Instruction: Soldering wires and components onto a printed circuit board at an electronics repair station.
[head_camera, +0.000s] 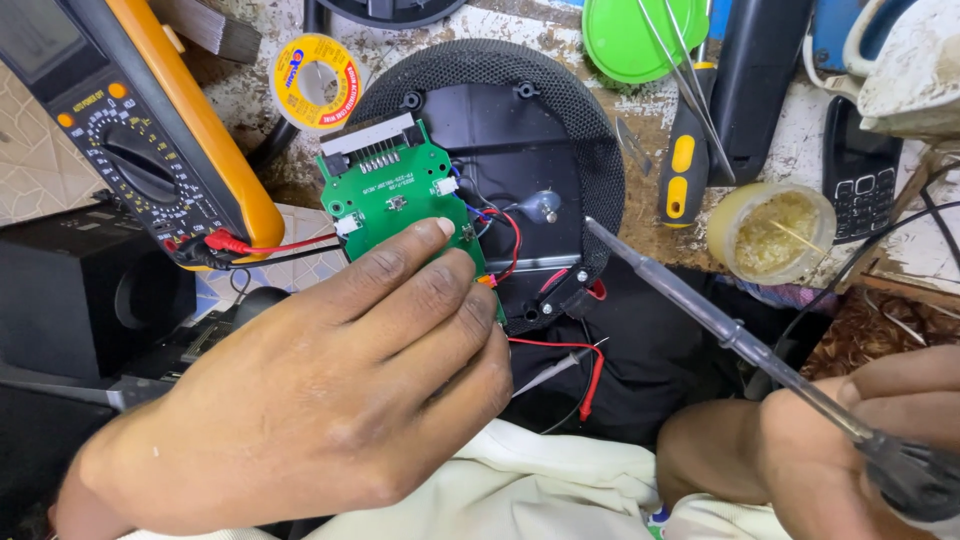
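My left hand (330, 380) grips the lower edge of a small green circuit board (390, 190), fingers laid over its lower right corner. The board leans on a round black speaker housing (520, 110) with a mesh rim, joined to it by thin red, blue and black wires (510, 235). My right hand (860, 440), at the lower right, holds a soldering iron (720, 330) by its dark handle. The iron's long metal shaft points up and left, its tip just right of the board and hovering over the housing, not touching it.
A yellow-and-black multimeter (150, 130) lies at the upper left with red and black probe leads. A yellow solder spool (317, 80), a screwdriver with a yellow-and-black handle (683, 170), a flux tub (770, 232), a green lid (640, 35) and a black keypad phone (860, 175) surround the housing. A black speaker box (90, 300) stands left.
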